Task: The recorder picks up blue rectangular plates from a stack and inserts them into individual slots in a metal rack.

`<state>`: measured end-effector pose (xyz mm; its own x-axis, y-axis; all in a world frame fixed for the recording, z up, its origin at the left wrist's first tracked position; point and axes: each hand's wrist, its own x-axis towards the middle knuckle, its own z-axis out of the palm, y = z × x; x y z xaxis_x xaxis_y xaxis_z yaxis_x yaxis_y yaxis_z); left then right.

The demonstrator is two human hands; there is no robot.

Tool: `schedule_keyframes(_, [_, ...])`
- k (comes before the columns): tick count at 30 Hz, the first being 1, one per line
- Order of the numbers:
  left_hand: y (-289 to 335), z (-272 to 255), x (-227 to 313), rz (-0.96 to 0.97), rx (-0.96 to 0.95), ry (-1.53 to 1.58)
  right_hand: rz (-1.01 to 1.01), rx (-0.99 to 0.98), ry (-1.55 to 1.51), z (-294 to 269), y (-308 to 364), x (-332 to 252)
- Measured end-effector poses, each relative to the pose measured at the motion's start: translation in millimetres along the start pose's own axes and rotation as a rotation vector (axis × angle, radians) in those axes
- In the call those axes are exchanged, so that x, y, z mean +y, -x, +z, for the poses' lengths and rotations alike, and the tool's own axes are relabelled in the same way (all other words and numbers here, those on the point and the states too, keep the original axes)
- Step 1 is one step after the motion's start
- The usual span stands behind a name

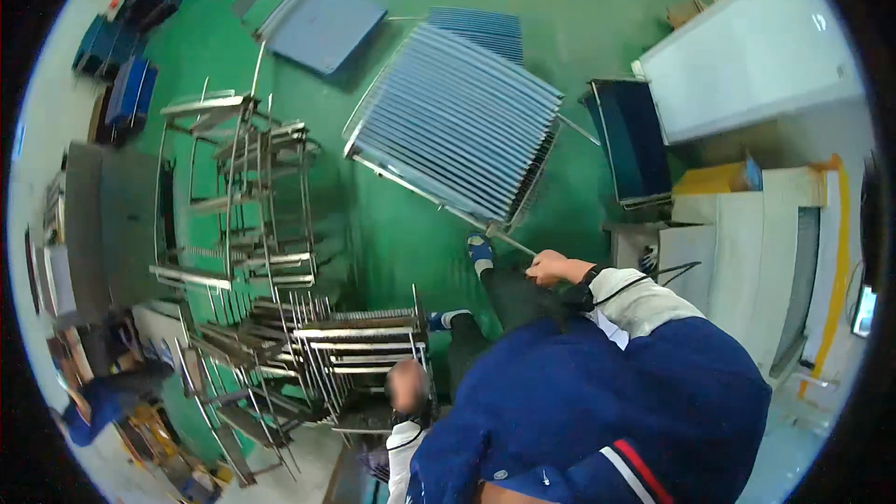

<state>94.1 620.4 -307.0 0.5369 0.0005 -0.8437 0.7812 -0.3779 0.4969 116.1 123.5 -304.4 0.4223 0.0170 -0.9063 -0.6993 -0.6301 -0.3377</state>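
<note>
My right hand [551, 269] is closed around the end of a metal bar, which runs out from the corner of a metal rack [403, 179]. Rows of blue-grey slats or panels [457, 112] fill this rack, standing close together in front of me. My left hand [408, 385] hangs low, beside a stack of metal frames [359, 336] with thin upright rods. Its fingers are blurred, so I cannot see whether it touches the frames.
A blue-grey chair [327, 28] stands beyond the rack. Several bare metal racks [233, 196] crowd my left. On the right are a dark blue bin [630, 142], a white panel [747, 51] and a white cabinet [742, 252]. Another person [107, 401] is at the lower left.
</note>
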Motion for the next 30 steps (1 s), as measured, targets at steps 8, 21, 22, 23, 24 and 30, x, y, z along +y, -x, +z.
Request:
schedule_keyframes(8, [-63.1,63.1,177.9,0.251,-0.183,-0.073,0.134,0.305,-0.411,-34.8,20.9,86.1])
schedule_keyframes(21, [-117.0,64.5,203.6,0.127,-0.319,-0.431,0.189,0.371,-0.912,10.8,67.5,54.2])
schedule_keyframes(22, [-119.1,63.7,206.9,0.117,-0.344,-0.482,0.199,0.383,-0.918,14.8,71.4,55.4])
schedule_keyframes(23, [-121.9,64.8,210.1,0.142,-0.367,-0.457,0.209,0.385,-0.926,18.3,73.9,57.3])
schedule_keyframes(24, [-119.0,66.7,216.9,0.144,-0.375,-0.461,0.215,0.384,-0.933,21.6,75.5,57.3])
schedule_keyframes(30, [-125.0,73.3,243.7,0.187,-0.336,-0.392,0.239,0.458,-0.916,14.2,79.2,69.4])
